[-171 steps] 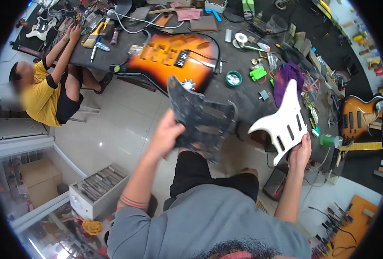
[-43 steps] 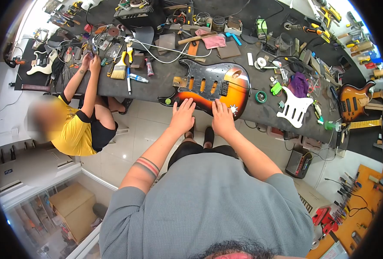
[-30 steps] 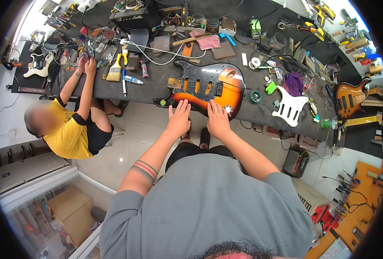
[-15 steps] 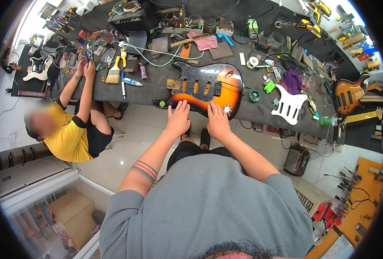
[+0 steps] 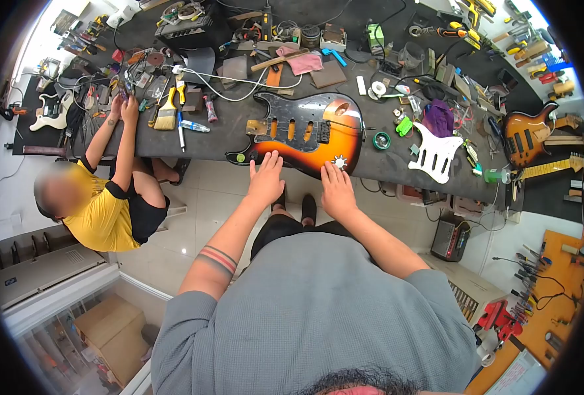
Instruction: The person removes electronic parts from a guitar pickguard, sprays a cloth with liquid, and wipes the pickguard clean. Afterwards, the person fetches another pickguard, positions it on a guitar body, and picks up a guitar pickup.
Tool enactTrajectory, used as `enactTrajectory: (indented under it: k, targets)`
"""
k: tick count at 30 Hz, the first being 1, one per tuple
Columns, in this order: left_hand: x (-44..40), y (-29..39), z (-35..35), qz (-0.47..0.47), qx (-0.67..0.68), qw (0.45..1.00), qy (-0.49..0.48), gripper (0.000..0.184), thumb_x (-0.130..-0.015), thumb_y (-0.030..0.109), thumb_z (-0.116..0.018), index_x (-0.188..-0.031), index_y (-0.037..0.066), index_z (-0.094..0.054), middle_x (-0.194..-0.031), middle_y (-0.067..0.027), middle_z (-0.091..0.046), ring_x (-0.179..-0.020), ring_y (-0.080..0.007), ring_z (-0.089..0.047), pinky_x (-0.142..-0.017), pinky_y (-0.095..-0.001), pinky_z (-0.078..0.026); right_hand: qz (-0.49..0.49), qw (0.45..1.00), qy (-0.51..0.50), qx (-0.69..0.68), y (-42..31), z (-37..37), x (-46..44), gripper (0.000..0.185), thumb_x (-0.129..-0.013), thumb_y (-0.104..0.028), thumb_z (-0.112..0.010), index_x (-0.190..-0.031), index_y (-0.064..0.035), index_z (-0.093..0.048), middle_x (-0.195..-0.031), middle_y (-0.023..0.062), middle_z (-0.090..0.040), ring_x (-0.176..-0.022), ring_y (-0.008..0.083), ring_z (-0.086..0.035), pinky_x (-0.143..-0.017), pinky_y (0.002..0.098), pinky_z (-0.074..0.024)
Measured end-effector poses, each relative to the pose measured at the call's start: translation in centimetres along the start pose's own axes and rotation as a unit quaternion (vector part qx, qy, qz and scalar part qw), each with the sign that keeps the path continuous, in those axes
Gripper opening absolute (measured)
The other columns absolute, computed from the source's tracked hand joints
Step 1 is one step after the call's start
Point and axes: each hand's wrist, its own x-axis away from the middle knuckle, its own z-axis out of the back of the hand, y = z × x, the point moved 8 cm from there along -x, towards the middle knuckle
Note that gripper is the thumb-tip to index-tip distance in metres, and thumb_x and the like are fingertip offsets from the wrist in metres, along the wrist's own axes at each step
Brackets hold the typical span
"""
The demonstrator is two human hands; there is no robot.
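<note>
A sunburst electric guitar body (image 5: pixel 305 150) with a black pickguard (image 5: pixel 282 113) lies flat at the front edge of the workbench. My left hand (image 5: pixel 265 179) rests its spread fingertips on the body's near edge, left of the middle. On the same edge, farther right, lie the outstretched fingers of my right hand (image 5: pixel 338 191), just below a white sun-shaped sticker (image 5: pixel 339 162). Neither hand grips anything. A bridge (image 5: pixel 324 131) and a thin dark rod or cable (image 5: pixel 364 127) show on the body's right part. A green round sticker (image 5: pixel 240 158) marks its left end.
Right of the body are a green-rimmed roll (image 5: pixel 381 140), a white pickguard (image 5: pixel 435 153) and a purple cloth (image 5: pixel 441 117). A paintbrush (image 5: pixel 166 115) and a marker (image 5: pixel 181 135) lie left. A person in a yellow shirt (image 5: pixel 111 214) sits at far left, hands on the bench (image 5: pixel 206 146).
My right hand has slid right along the guitar body's near edge, closer to the sun sticker. The whole view has shifted slightly. My left hand stays on the edge.
</note>
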Motion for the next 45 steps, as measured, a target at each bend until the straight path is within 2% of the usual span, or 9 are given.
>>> enactTrajectory:
  k: [4, 10, 11, 14, 17, 29, 33, 39, 45]
  targets:
    - [0.0, 0.1, 0.1, 0.002, 0.000, 1.000, 0.000, 0.081, -0.098, 0.024, -0.078, -0.170, 0.008, -0.043, -0.184, -0.0113, -0.029, -0.171, -0.0268, -0.025, -0.135, -0.0683, -0.019, -0.015, 0.999, 0.018, -0.047, 1.2, 0.4, 2.2, 0.083, -0.091, -0.011, -0.071, -0.167, 0.0044, -0.040, -0.178, 0.0198, -0.034, -0.165, 0.0359, -0.034, -0.134, 0.0500, -0.0308]
    - [0.0, 0.5, 0.4, -0.004, -0.003, 1.000, 0.016, 0.084, -0.095, 0.022, -0.081, -0.169, 0.008, -0.044, -0.183, -0.0117, -0.030, -0.170, -0.0295, -0.028, -0.133, -0.0684, -0.023, -0.010, 0.991, 0.099, -0.091, 1.9, 0.3, 3.9, 0.079, -0.084, -0.003, -0.071, -0.159, 0.0043, -0.050, -0.173, 0.0251, -0.039, -0.160, 0.0414, -0.040, -0.128, 0.0516, -0.0378]
    - [-0.2, 0.2, -0.2, -0.007, -0.002, 1.000, 0.026, 0.084, -0.094, 0.021, -0.081, -0.169, 0.009, -0.044, -0.183, -0.0117, -0.031, -0.170, -0.0301, -0.028, -0.133, -0.0682, -0.024, -0.017, 0.991, 0.092, -0.100, 1.9, 0.4, 4.0, 0.077, -0.082, -0.003, -0.069, -0.157, 0.0043, -0.053, -0.171, 0.0275, -0.042, -0.156, 0.0433, -0.044, -0.125, 0.0526, -0.0400]
    - [-0.5, 0.2, -0.5, -0.003, -0.015, 1.000, 0.014, 0.085, -0.095, 0.021, -0.082, -0.169, 0.008, -0.043, -0.184, -0.0106, -0.029, -0.171, -0.0292, -0.027, -0.133, -0.0673, -0.025, -0.026, 0.993, 0.078, -0.083, 1.6, -0.6, 3.9, 0.073, -0.092, -0.009, -0.061, -0.162, 0.0051, -0.048, -0.175, 0.0276, -0.038, -0.160, 0.0427, -0.042, -0.130, 0.0558, -0.0343]
    - [-0.4, 0.5, -0.3, 0.007, -0.020, 1.000, -0.005, 0.085, -0.096, 0.021, -0.081, -0.170, 0.006, -0.042, -0.185, -0.0117, -0.028, -0.170, -0.0302, -0.026, -0.134, -0.0664, -0.024, -0.028, 0.994, 0.045, -0.093, 1.0, -0.2, 3.7, 0.075, -0.093, -0.011, -0.065, -0.163, 0.0056, -0.046, -0.176, 0.0257, -0.035, -0.163, 0.0409, -0.036, -0.131, 0.0556, -0.0332]
    - [-0.5, 0.7, -0.6, -0.010, -0.029, 1.000, 0.006, 0.087, -0.094, 0.020, -0.082, -0.170, 0.006, -0.041, -0.183, -0.0141, -0.028, -0.170, -0.0329, -0.027, -0.133, -0.0650, -0.028, -0.019, 0.995, 0.014, -0.099, 1.2, -0.1, 3.7, 0.075, -0.093, -0.010, -0.066, -0.165, 0.0031, -0.046, -0.177, 0.0231, -0.035, -0.165, 0.0387, -0.033, -0.133, 0.0550, -0.0311]
    - [-0.4, 0.3, -0.6, -0.023, -0.036, 0.999, 0.006, 0.088, -0.094, 0.023, -0.083, -0.169, 0.006, -0.041, -0.182, -0.0148, -0.030, -0.170, -0.0337, -0.027, -0.132, -0.0637, -0.030, -0.023, 0.996, 0.023, -0.079, 1.2, -0.7, 3.1, 0.078, -0.092, -0.015, -0.071, -0.163, 0.0028, -0.045, -0.176, 0.0222, -0.038, -0.163, 0.0380, -0.037, -0.133, 0.0542, -0.0321]
    - [-0.8, 0.5, -0.5, -0.008, -0.012, 1.000, -0.014, 0.084, -0.096, 0.023, -0.080, -0.168, 0.003, -0.041, -0.183, -0.0164, -0.028, -0.171, -0.0344, -0.024, -0.133, -0.0606, -0.031, -0.016, 0.997, 0.016, -0.075, 1.2, -0.2, 3.2, 0.076, -0.093, -0.015, -0.071, -0.162, 0.0024, -0.046, -0.173, 0.0215, -0.041, -0.161, 0.0375, -0.039, -0.132, 0.0536, -0.0339]
    - [-0.5, 0.6, -0.2, -0.016, 0.001, 1.000, 0.012, 0.083, -0.094, 0.021, -0.081, -0.165, 0.001, -0.045, -0.181, -0.0203, -0.032, -0.167, -0.0377, -0.031, -0.132, -0.0552, -0.037, -0.017, 0.996, 0.021, -0.082, 1.3, -0.3, 3.0, 0.076, -0.093, -0.015, -0.074, -0.162, 0.0022, -0.047, -0.172, 0.0229, -0.041, -0.159, 0.0395, -0.041, -0.130, 0.0536, -0.0358]
